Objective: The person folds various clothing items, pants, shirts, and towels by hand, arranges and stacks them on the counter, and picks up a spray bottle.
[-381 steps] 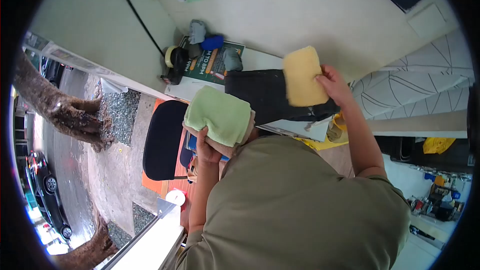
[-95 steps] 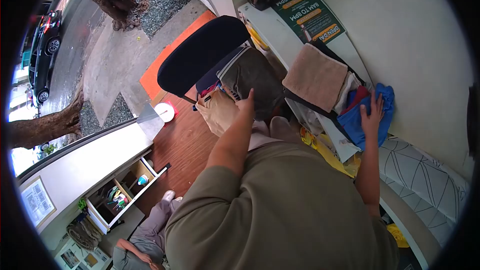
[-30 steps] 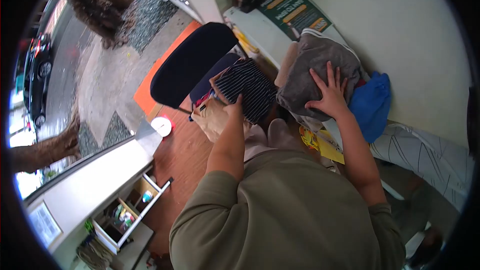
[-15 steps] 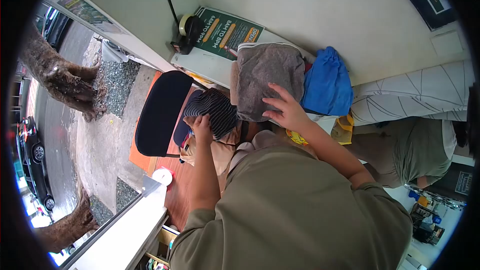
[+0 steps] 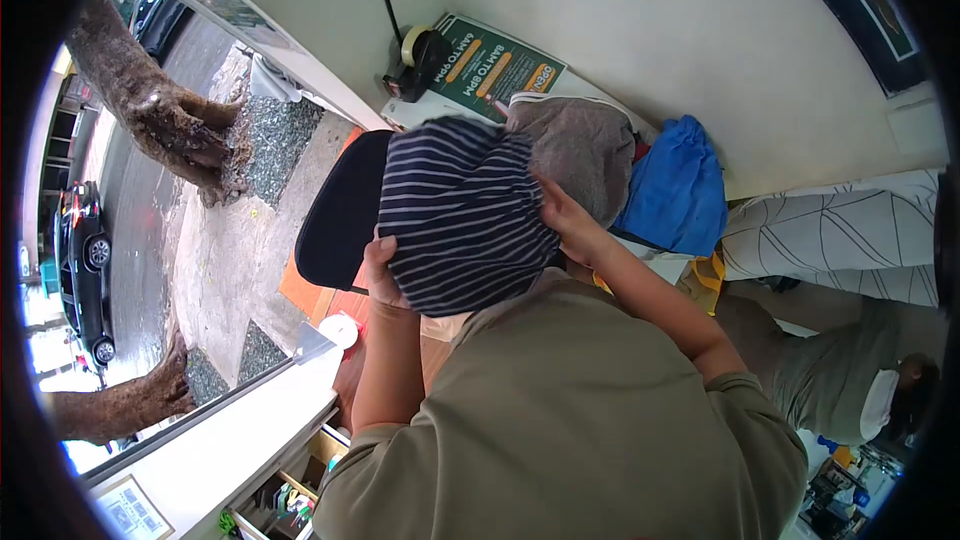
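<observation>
A navy garment with thin white stripes (image 5: 455, 215) is held up in front of my chest, with one side gathered as if by elastic. My left hand (image 5: 383, 272) grips its lower left edge, thumb on top. At the gathered right side, my right hand (image 5: 572, 224) holds the cloth; some of its fingers are hidden behind the fabric. Beyond that hand lies a grey cloth (image 5: 580, 155) on a stack, beside a blue cloth item with a gathered top (image 5: 675, 185). A dark chair backrest (image 5: 343, 210) stands just left of the striped garment.
A tape roll in a black dispenser (image 5: 418, 55) sits by a green opening-hours sign (image 5: 500, 65) on the white ledge. Another person (image 5: 835, 375) is at the right. An open drawer (image 5: 290, 500) lies lower left. Outside are a tree trunk (image 5: 150, 110) and a black car (image 5: 80, 270).
The striped garment has come up from the pile near the chair and is spread wider. My right hand has moved from above the grey cloth to the garment.
</observation>
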`<state>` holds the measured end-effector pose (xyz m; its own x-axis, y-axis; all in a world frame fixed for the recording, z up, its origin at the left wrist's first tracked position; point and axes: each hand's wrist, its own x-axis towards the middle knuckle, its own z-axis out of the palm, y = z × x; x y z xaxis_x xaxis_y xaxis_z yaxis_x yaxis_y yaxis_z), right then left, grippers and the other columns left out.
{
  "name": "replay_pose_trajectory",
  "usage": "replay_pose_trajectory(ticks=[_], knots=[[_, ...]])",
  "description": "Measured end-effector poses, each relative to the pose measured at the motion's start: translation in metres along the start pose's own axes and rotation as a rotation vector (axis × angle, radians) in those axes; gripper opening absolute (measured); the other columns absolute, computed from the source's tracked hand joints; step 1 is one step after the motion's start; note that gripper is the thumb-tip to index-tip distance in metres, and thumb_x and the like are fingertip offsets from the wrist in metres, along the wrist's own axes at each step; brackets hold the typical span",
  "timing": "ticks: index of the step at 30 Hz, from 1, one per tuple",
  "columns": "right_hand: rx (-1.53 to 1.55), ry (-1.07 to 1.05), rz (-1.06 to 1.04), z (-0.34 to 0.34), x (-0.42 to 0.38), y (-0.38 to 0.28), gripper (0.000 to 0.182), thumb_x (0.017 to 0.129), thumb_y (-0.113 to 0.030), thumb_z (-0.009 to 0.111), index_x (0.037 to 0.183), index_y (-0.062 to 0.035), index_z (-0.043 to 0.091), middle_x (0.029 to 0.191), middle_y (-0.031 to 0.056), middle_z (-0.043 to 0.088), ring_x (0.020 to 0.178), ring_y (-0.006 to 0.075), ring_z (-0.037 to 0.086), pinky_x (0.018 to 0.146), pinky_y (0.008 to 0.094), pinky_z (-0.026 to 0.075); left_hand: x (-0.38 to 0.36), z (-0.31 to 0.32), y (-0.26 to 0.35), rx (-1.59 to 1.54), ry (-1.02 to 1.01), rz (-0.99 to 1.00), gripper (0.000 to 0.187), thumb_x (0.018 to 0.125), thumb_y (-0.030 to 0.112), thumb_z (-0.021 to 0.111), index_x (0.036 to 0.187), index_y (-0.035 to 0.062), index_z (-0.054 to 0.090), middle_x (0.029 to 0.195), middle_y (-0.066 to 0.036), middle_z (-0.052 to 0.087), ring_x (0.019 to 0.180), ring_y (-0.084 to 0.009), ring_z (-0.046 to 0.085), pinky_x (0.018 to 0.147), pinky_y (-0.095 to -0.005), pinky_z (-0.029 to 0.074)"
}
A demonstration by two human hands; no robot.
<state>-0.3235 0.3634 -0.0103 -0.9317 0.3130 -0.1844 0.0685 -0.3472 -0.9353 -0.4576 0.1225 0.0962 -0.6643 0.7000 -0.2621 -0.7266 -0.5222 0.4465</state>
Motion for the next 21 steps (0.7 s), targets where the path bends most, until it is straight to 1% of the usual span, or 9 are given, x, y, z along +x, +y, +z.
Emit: replay_pose_trajectory(ticks=[3,8,11,13,14,15,18,19,21], knots=[[0.901,-0.196,0.393,-0.005,-0.016,-0.05,0.077,0.085,-0.033,0.076,0.145,-0.0045,0.037,0.134,0.014,0.054,0.116,0.0268,0.058,0.102,0.0401,0.045,0.011,0.031,-0.01,0.034,-0.093,0.044,0.068,0.073,0.02,0.067,0.133,-0.0054,0.046,0.121,-0.023,0.062,0.107,-0.035,0.064,0.095,-0.0452,0.053],[0.147,0.312,-0.068,0.0,-0.037,-0.158,0.074,0.079,-0.012,0.078,0.141,-0.0007,0.04,0.128,0.0131,0.059,0.115,0.0241,0.059,0.099,0.0381,0.047,0.075,0.04,-0.025,-0.074,-0.452,-0.072,0.053,0.081,0.013,0.062,0.128,-0.0065,0.05,0.122,-0.02,0.062,0.11,-0.0307,0.063,0.098,-0.0437,0.05],[0.028,0.375,-0.109,-0.029,-0.023,-0.144,0.073,0.082,-0.014,0.076,0.142,0.0015,0.038,0.13,0.0136,0.057,0.116,0.0227,0.057,0.1,0.0381,0.046,0.116,0.032,-0.052,0.151,-0.202,-0.14,0.047,0.083,0.019,0.062,0.124,-0.0021,0.054,0.116,-0.015,0.065,0.102,-0.028,0.065,0.094,-0.0427,0.051],[-0.342,0.486,-0.043,-0.066,0.001,-0.093,0.072,0.084,-0.016,0.073,0.143,0.001,0.036,0.128,0.0158,0.058,0.116,0.0243,0.057,0.101,0.0387,0.045,0.132,-0.001,-0.089,0.196,0.121,-0.211,0.036,0.09,0.023,0.059,0.118,0.0003,0.055,0.113,-0.01,0.064,0.104,-0.0234,0.061,0.095,-0.0414,0.049],[-0.528,0.536,-0.008,-0.088,0.01,-0.058,0.071,0.086,-0.017,0.072,0.144,0.0008,0.035,0.127,0.017,0.058,0.116,0.0251,0.058,0.101,0.0391,0.044,0.137,-0.023,-0.104,0.34,0.069,-0.218,0.045,0.09,0.025,0.061,0.125,-0.0004,0.049,0.116,-0.01,0.061,0.109,-0.022,0.058,0.097,-0.0388,0.046],[-0.999,0.625,-0.053,-0.112,0.013,-0.021,0.073,0.087,-0.025,0.07,0.147,-0.0041,0.034,0.135,0.0224,0.05,0.123,0.035,0.052,0.104,0.0447,0.04,0.132,-0.038,-0.116,0.561,0.113,-0.216,0.05,0.09,0.022,0.064,0.13,-0.0004,0.044,0.119,-0.011,0.059,0.11,-0.022,0.056,0.097,-0.0381,0.045],[-1.49,0.672,-0.259,-0.051,0.006,-0.054,0.076,0.085,-0.034,0.071,0.148,-0.0096,0.035,0.147,0.0262,0.035,0.13,0.0462,0.041,0.106,0.0528,0.036,0.117,-0.056,-0.14,0.894,0.082,-0.001,0.063,0.088,0.015,0.069,0.138,0.0002,0.033,0.125,-0.014,0.053,0.112,-0.0223,0.054,0.096,-0.0367,0.045],[-1.62,0.605,-0.379,-0.039,0.007,-0.064,0.076,0.083,-0.048,0.068,0.148,-0.0226,0.039,0.156,0.0224,0.02,0.136,0.0516,0.029,0.107,0.0645,0.028,0.108,-0.063,-0.148,0.958,0.048,0.088,0.067,0.087,0.012,0.07,0.139,0.0005,0.03,0.126,-0.015,0.051,0.112,-0.0225,0.053,0.095,-0.0363,0.045],[-1.697,0.343,-0.434,-0.009,0.013,-0.07,0.075,0.08,-0.056,0.066,0.146,-0.0305,0.041,0.158,0.0196,0.018,0.137,0.0523,0.027,0.105,0.0709,0.022,0.098,-0.072,-0.163,1.117,0.048,0.278,0.065,0.087,0.01,0.07,0.139,0.0005,0.032,0.127,-0.017,0.049,0.112,-0.0222,0.053,0.094,-0.0362,0.046]])
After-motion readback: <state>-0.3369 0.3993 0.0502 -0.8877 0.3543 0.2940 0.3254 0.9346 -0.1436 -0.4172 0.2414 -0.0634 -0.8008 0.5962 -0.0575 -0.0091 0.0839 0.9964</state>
